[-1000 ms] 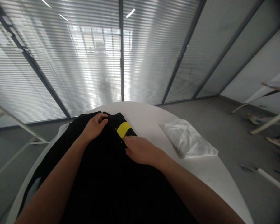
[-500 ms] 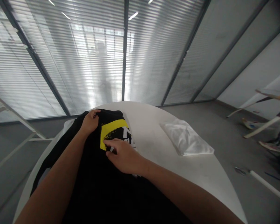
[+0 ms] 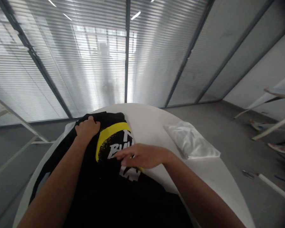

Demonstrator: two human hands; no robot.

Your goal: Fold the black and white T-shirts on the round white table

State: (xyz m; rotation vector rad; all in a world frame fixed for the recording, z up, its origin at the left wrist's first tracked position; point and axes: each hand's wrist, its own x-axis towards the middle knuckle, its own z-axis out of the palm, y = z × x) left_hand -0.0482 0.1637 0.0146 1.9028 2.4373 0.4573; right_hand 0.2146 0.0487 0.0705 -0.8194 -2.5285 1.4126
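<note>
A black garment (image 3: 123, 199) with a yellow arc and white lettering lies spread over the left and near part of a round white table (image 3: 144, 120). On its far left part rests my left hand (image 3: 87, 127), fingers curled down and closed on the cloth; the fingertips are partly hidden. My right hand (image 3: 144, 155) is over the printed area, palm down, with fingers stretched out and thumb apart. It covers part of the white lettering and grips nothing I can see.
A white folded cloth or soft packet (image 3: 192, 141) lies at the table's right. A pale metal frame (image 3: 19, 118) stands at the left. Blind-covered glass panels (image 3: 97, 72) rise behind the table. On the floor at right are a white bar (image 3: 275, 187) and table legs (image 3: 272, 128).
My right hand has moved to the right across the print, uncovering more lettering and the yellow arc, which now lies flatter. My left hand has shifted slightly left and down.
</note>
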